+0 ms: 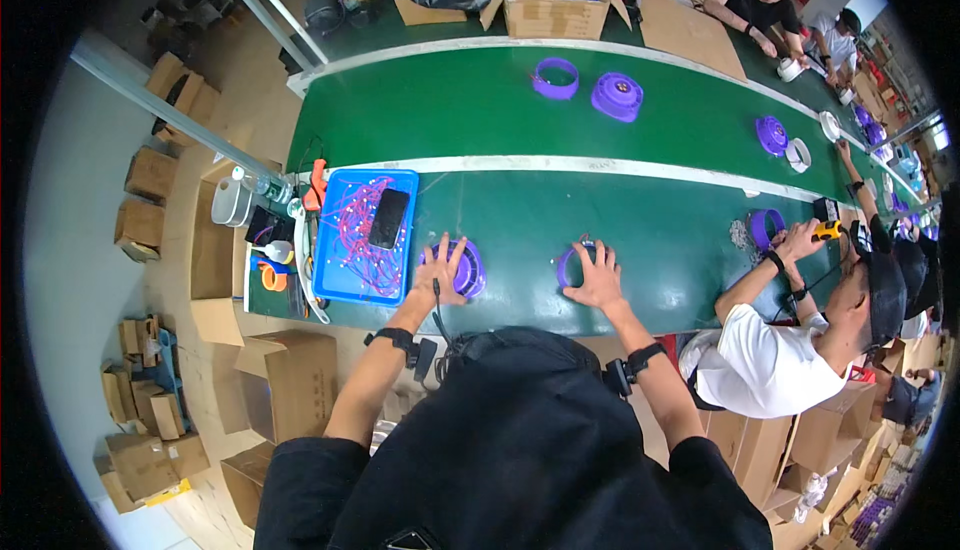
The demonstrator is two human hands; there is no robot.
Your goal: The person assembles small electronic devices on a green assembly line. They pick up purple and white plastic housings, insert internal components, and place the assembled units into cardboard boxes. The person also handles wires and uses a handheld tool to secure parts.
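Observation:
My left hand lies with fingers spread over the left side of a purple round plastic housing on the green bench. To its right, my right hand reaches over a purple plastic ring, fingers apart and bent a little. Both palms face down, and each hand hides part of the piece under it. Left of my left hand stands a blue tray of pink and purple wires. A black phone rests on top of the wires.
Two purple housings sit on the green conveyor beyond a white rail. Bottles and tools crowd the bench's left end. On the right, a co-worker holds a yellow power tool near another purple ring.

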